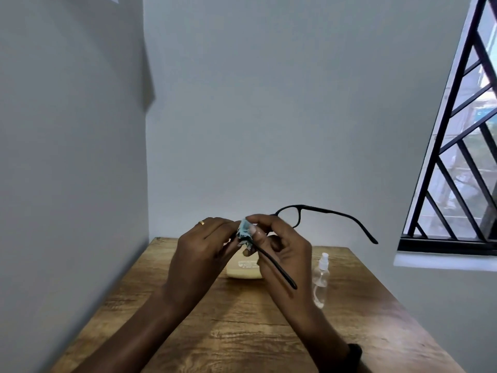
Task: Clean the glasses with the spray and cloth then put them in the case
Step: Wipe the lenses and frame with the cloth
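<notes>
- Soft, cool daylight comes in from the barred window [457, 157] at 3 o'clock; the room is rather dim overall.
- The wall [269, 103] reads flat grey-blue, with a darker wedge of shadow toward 10 o'clock.
- Faint, diffuse shadows lie on the table [242, 332] at 6 o'clock.
- The clear spray bottle [320, 278] carries a pale sheen.
- Wide-angle distortion slants lines at 9 and 3 o'clock.
- Detail is soft everywhere, and the view outside is smeared.

Directions are clock-face from the table [242, 332] centre, 6 o'clock nearest me. I find bare wood open from 4 through 8 o'clock. The case [238, 274] lies at 12 o'clock; the upright spray bottle [320, 278] stands at 2 o'clock, apart from it. Above both, a temple of the glasses [312, 208] juts toward 3 o'clock. The left wall [67, 184] closes 9 o'clock, the back wall [269, 117] 12 o'clock.
</notes>
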